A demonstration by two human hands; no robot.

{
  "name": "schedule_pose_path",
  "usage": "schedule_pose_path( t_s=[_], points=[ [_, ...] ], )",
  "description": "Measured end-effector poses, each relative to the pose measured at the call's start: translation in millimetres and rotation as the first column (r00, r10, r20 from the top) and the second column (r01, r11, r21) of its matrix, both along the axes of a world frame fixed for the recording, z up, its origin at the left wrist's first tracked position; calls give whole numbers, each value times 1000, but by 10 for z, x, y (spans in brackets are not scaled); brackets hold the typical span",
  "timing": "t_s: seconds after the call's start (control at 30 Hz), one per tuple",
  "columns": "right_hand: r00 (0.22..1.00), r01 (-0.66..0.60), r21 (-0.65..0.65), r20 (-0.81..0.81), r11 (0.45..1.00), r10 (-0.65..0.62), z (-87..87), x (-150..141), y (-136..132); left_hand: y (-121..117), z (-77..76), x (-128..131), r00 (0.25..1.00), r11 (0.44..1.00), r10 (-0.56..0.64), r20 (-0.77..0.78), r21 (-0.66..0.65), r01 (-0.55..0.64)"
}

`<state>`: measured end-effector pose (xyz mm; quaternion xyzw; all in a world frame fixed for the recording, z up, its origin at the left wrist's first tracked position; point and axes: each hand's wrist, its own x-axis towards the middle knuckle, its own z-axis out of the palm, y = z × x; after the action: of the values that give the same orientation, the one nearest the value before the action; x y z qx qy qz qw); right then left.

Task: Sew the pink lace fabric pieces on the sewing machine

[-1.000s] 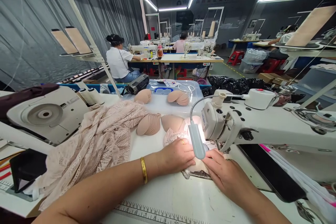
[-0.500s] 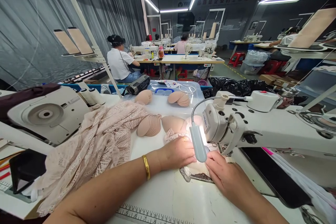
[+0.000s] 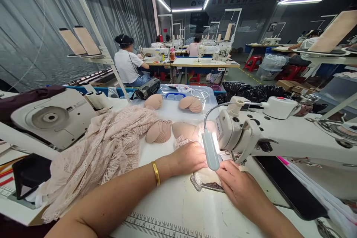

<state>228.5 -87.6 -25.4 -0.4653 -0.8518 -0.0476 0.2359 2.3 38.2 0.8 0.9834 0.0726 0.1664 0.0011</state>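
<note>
A pale pink lace piece [image 3: 182,141] lies at the sewing machine [image 3: 229,129], with a smooth beige cup [image 3: 184,131] beside it. On its near side, my left hand [image 3: 187,160] is closed over the fabric, fingers curled and partly covered by the lamp. My right hand [image 3: 238,182] reaches in from the right, its thumb and fingertips at the fabric edge close to the presser foot. A small grey gooseneck lamp [image 3: 211,152] lights the spot and hides the needle and some fingertips. Whether my right fingers pinch the cloth is hidden.
Loose lace [image 3: 111,145] is heaped at left. Stacked beige cups [image 3: 158,132] lie beyond my left hand, others on a clear plastic lid [image 3: 174,109]. A black phone [image 3: 292,186] rests right of my right hand. A ruler strip [image 3: 156,227] runs along the front. Co-workers sit farther off.
The whole view has shifted slightly. Both hands stay at the lace by the needle, with my right fingers only a little moved.
</note>
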Motion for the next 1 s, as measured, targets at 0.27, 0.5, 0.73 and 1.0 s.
schedule_pose_path(
  t_s=[0.27,0.5,0.73,1.0],
  points=[
    [997,21,-120,-70,993,-29,45,-14,-8,71,-120,10,996,997,81,-48,9,-80],
    [961,12,-279,-261,960,-88,97,-63,-91,-91,-20,-161,983,978,182,-31,-95,-184],
    [264,-297,-641,-767,708,-585,350,-771,-383,-661,69,-777,971,921,144,191,-384,-61],
    [-160,-341,-497,-805,798,-571,324,-1210,-650,-1391,201,-1383,559,338,822,109,-883,-326]
  ],
)
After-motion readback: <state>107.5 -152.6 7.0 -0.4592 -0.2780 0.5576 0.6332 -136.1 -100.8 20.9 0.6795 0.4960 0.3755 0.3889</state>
